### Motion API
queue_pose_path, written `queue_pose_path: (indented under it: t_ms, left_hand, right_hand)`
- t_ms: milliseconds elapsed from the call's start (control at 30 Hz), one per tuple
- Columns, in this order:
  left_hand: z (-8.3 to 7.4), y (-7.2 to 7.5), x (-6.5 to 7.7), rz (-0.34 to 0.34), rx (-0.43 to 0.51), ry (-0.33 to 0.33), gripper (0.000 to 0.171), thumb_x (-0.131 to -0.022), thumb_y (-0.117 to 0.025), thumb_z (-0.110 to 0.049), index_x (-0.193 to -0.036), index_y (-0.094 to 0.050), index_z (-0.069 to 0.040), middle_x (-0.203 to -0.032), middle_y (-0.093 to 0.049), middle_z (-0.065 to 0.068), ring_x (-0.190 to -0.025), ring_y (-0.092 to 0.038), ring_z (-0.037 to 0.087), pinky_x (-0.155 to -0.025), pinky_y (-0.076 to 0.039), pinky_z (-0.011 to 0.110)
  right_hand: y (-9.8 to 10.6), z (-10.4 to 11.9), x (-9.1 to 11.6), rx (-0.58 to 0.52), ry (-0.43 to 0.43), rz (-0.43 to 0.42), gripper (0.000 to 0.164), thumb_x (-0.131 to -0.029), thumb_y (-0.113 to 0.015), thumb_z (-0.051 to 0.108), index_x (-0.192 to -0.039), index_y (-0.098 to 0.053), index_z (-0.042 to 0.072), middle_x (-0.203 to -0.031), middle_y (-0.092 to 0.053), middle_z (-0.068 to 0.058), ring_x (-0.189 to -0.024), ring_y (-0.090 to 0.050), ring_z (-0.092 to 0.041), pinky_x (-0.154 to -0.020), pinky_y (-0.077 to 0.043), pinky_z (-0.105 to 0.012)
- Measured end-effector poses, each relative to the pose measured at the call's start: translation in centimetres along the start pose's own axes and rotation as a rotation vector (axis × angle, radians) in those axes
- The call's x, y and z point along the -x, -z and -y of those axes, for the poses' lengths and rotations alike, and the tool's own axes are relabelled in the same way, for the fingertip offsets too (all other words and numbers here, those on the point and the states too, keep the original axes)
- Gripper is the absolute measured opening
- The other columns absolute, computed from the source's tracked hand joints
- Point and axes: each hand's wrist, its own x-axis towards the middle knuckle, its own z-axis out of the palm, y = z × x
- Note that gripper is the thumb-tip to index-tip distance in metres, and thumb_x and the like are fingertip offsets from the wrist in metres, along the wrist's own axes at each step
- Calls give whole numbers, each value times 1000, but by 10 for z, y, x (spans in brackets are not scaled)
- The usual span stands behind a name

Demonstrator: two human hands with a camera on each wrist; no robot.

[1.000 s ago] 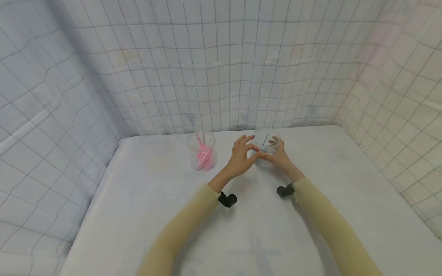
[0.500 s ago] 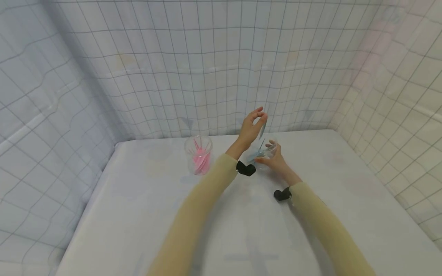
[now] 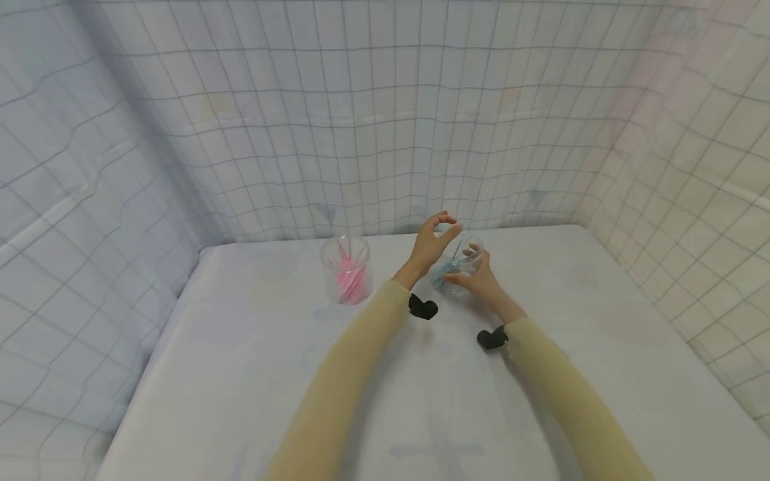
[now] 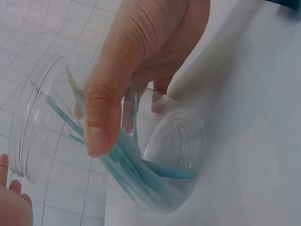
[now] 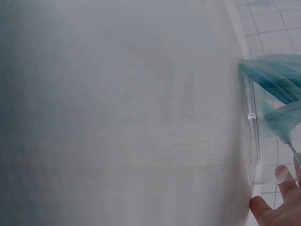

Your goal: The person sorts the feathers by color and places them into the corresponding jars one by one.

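A clear jar [image 3: 477,242] on the table holds several slim teal pieces [image 4: 136,172] with narrow ends; their kind is unclear. My right hand [image 3: 478,277] grips this jar from its right side, its thumb in front in the left wrist view. Above and left of the rim, my left hand [image 3: 430,244] is raised, thumb and fingers apart with nothing seen between them. A second clear jar [image 3: 329,262] stands to the left and holds several slim pink pieces [image 3: 351,280], thin ends up. In the right wrist view, only the fingers of the right hand show beside the jar.
A white-covered table [image 3: 252,374] carries both jars near its back edge. Gridded white curtain [image 3: 361,127] hangs behind and along both sides. Black wrist cameras [image 3: 424,307] are worn near both cuffs.
My left hand went from fingers at the jar's rim to raised with a teal piece pinched, then came slightly lower; that piece is no longer seen in its fingers. The right hand keeps its grip.
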Motion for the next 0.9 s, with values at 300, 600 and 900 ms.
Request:
queue_pose_path:
  t_ms: [300, 600, 900]
  left_hand:
    - [-5, 19, 17, -3, 13, -5, 24, -94, -61, -17, -108, -60, 2, -141, -44, 11, -135, -31, 23, -107, -21, 50]
    - [23, 23, 23, 88, -131, -189, 16, -96, -58, -19, -96, -61, -3, -133, -53, 13, -127, -41, 18, -105, -28, 39]
    - [17, 27, 60, 138, -449, -364, 19, -98, -55, -26, -96, -63, -9, -131, -53, 10, -124, -42, 24, -102, -31, 41]
  right_hand:
    - [5, 2, 1, -10, -11, -1, 104, -75, -81, 37, -145, -8, 14, -149, -27, -10, -138, -19, -30, -108, -16, -50]
    - [5, 2, -1, -13, 3, 14, 105, -76, -80, 36, -146, -5, 15, -151, -24, -10, -139, -16, -32, -109, -15, -51]
    - [13, -2, 0, -18, -29, 1, 107, -75, -81, 38, -148, -4, 19, -153, -20, -12, -139, -15, -33, -108, -13, -54]
